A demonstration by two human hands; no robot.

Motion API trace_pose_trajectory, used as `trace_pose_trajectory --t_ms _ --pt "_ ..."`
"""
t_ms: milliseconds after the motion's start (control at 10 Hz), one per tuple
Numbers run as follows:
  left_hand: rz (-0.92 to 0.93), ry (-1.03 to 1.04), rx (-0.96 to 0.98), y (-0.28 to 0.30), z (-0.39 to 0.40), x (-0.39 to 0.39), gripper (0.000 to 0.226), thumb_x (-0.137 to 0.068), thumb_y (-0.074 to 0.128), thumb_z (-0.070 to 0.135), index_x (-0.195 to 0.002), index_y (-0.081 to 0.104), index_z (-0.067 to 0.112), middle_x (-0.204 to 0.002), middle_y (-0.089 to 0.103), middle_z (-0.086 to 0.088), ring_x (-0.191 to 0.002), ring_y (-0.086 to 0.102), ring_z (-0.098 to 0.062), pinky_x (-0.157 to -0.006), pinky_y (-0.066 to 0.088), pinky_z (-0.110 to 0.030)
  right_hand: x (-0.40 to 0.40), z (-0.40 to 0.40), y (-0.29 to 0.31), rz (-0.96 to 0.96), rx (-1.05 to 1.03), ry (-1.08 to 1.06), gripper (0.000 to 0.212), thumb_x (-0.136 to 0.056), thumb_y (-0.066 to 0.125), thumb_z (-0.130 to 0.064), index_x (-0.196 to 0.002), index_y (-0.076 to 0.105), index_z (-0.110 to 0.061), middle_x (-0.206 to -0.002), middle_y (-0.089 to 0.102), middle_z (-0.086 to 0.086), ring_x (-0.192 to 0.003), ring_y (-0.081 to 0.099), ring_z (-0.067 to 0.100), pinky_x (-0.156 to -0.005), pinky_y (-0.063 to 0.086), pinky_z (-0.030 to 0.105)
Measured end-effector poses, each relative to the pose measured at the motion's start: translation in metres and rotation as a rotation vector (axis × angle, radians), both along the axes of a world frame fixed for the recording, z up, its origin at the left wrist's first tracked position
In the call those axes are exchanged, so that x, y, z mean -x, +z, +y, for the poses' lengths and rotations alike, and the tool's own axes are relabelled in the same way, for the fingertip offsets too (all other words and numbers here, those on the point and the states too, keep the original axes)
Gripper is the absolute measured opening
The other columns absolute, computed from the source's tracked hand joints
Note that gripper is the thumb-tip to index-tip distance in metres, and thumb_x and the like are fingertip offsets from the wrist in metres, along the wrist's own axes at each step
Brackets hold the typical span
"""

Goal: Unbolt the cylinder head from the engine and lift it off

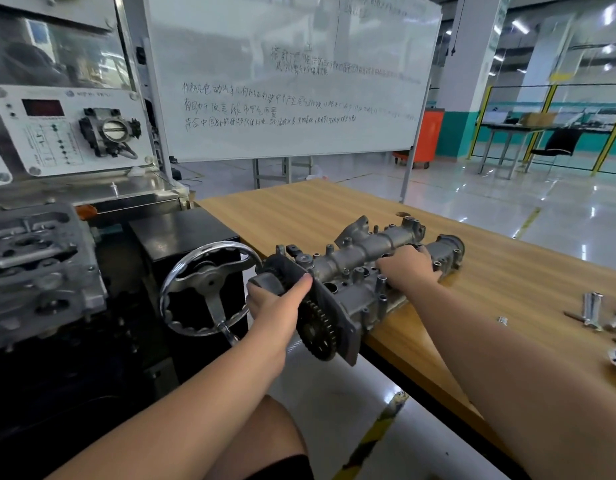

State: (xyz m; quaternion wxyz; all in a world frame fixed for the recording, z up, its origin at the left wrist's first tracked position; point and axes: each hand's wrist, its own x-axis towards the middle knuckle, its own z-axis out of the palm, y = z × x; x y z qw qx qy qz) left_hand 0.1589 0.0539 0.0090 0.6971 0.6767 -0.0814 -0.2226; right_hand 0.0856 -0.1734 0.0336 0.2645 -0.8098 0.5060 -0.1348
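Wooden table (507,271) at right; engine (40,268) on stand at far left, handwheel (209,289) beside it. Cylinder head (355,271) rests on table's near-left corner, gear end overhanging edge. Left hand (279,303) grips gear end. Right hand (408,268) lies on head's far section, fingers curled over casting. Sockets (594,310) at far right.

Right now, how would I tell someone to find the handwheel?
Start at the wooden table; just off its left end stands a black box. The handwheel is mounted on its front, the only shiny chrome spoked ring, left of the cylinder head's gears.
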Motion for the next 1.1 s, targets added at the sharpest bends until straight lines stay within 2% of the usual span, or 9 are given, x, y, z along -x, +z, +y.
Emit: trace_pose_trajectory --t_ms 100,200,300,400,500,700,900,1000,1100 --pt "-0.009 -0.004 -0.006 0.000 -0.012 -0.005 0.118 -0.082 0.075 0.061 -0.162 -0.004 0.028 -0.169 0.008 0.002 -0.153 0.025 -0.026 -0.121 0.025 -0.056 -0.006 -0.013 -0.002 -0.007 0.028 0.003 0.018 -0.081 0.050 -0.023 -0.075 0.063 -0.012 -0.110 0.061 0.009 -0.150 0.017 0.031 -0.117 0.007 0.072" --pt "-0.011 -0.010 -0.011 0.001 -0.021 -0.011 0.119 -0.081 0.075 0.062 -0.162 -0.005 0.026 -0.170 0.008 0.000 -0.153 0.024 -0.025 -0.122 0.023 -0.056 -0.012 -0.024 -0.003 -0.002 0.038 0.002 0.017 -0.084 0.050 -0.024 -0.079 0.063 -0.014 -0.119 0.060 0.010 -0.152 0.016 0.031 -0.116 0.005 0.072" --pt "-0.022 -0.034 -0.013 0.002 -0.032 -0.019 0.123 -0.082 0.074 0.063 -0.161 -0.012 0.025 -0.171 0.003 0.000 -0.156 0.017 -0.024 -0.124 0.018 -0.055 -0.019 -0.035 -0.003 -0.005 0.043 0.009 0.018 -0.085 0.049 -0.023 -0.079 0.063 -0.013 -0.121 0.061 0.014 -0.151 0.018 0.032 -0.118 0.008 0.071" --pt "-0.038 -0.015 -0.029 0.003 -0.043 -0.027 0.121 -0.082 0.074 0.063 -0.162 -0.008 0.024 -0.171 0.003 0.000 -0.156 0.010 -0.024 -0.125 0.016 -0.052 -0.025 -0.043 -0.001 0.002 0.047 0.012 0.018 -0.085 0.049 -0.021 -0.080 0.063 -0.011 -0.120 0.061 0.016 -0.149 0.021 0.033 -0.119 0.010 0.068" --pt "-0.034 -0.024 0.008 0.000 -0.052 -0.033 0.119 -0.081 0.075 0.062 -0.163 -0.003 0.024 -0.170 0.007 0.001 -0.156 0.012 -0.023 -0.125 0.018 -0.051 -0.029 -0.051 -0.001 0.005 0.060 0.009 0.019 -0.085 0.048 -0.020 -0.081 0.064 -0.011 -0.121 0.062 0.016 -0.149 0.022 0.032 -0.119 0.010 0.067" --pt "-0.029 -0.016 0.056 -0.005 -0.065 -0.045 0.111 -0.080 0.078 0.058 -0.160 0.009 0.025 -0.167 0.019 -0.002 -0.153 0.022 -0.024 -0.122 0.025 -0.054 -0.036 -0.062 -0.001 0.021 0.117 0.045 0.022 -0.085 0.045 -0.016 -0.074 0.063 -0.010 -0.101 0.066 0.016 -0.135 0.041 0.036 -0.121 0.014 0.061" --pt "-0.027 -0.060 0.061 -0.011 -0.062 -0.047 0.105 -0.083 0.076 0.057 -0.160 0.010 0.030 -0.167 0.020 -0.001 -0.152 0.025 -0.024 -0.123 0.024 -0.052 -0.034 -0.061 -0.002 0.034 0.120 0.065 0.024 -0.088 0.046 -0.020 -0.075 0.063 -0.010 -0.106 0.063 0.014 -0.142 0.035 0.036 -0.121 0.012 0.064" --pt "-0.014 -0.109 0.078 -0.011 -0.052 -0.048 0.101 -0.086 0.074 0.055 -0.161 0.008 0.036 -0.167 0.021 0.000 -0.150 0.030 -0.024 -0.118 0.028 -0.045 -0.030 -0.064 -0.001 0.040 0.101 0.050 0.031 -0.090 0.048 -0.032 -0.094 0.066 -0.007 -0.123 0.060 0.017 -0.134 0.044 0.037 -0.116 0.027 0.060" --pt "-0.013 -0.166 0.082 -0.009 -0.038 -0.049 0.102 -0.086 0.074 0.057 -0.161 0.007 0.040 -0.167 0.025 0.004 -0.149 0.032 -0.023 -0.107 0.033 -0.040 -0.034 -0.063 0.001 0.097 0.139 0.078 0.040 -0.097 0.045 -0.043 -0.094 0.068 -0.010 -0.126 0.061 0.016 -0.128 0.048 0.035 -0.116 0.027 0.059"
